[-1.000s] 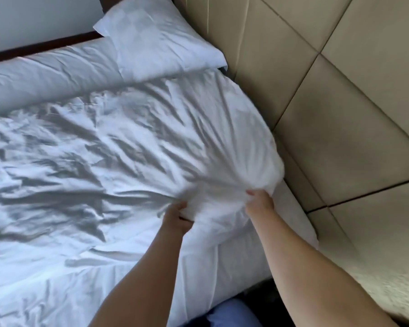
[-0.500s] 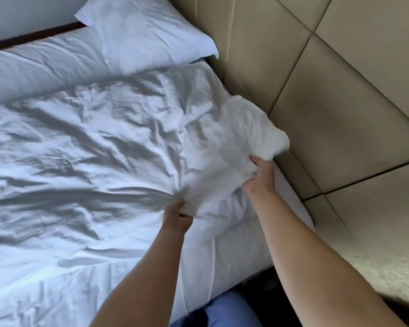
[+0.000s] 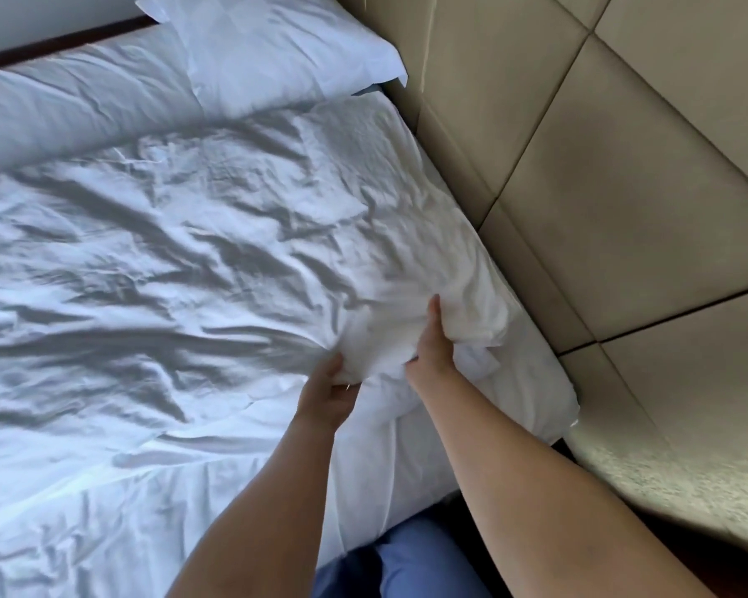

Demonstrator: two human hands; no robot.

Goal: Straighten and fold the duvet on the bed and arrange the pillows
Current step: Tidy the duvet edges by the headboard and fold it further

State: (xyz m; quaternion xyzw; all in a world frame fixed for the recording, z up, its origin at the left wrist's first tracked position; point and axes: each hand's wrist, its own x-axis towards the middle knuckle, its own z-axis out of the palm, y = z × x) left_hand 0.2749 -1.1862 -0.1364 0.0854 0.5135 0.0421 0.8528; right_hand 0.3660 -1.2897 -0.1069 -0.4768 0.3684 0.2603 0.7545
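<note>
A white, heavily wrinkled duvet (image 3: 182,269) covers most of the bed. Its near right corner is bunched up close to the bed's edge. My left hand (image 3: 331,388) grips a fold of that bunched corner from below. My right hand (image 3: 432,343) grips the same corner a little further right, thumb up along the fabric. One white pillow (image 3: 273,49) lies flat at the head of the bed, against the padded wall. Behind the duvet a long white roll of bedding (image 3: 74,110) runs along the bed's far side.
A beige padded wall (image 3: 601,166) stands close along the bed's right side. The mattress corner under a white sheet (image 3: 532,394) shows below my right hand. Speckled floor (image 3: 674,485) lies to the lower right. A dark wooden strip (image 3: 61,43) borders the far side.
The duvet corner, lifted and flapped up half a second ago, has come back down onto the bed. Both hands have kept their hold and drawn closer together.
</note>
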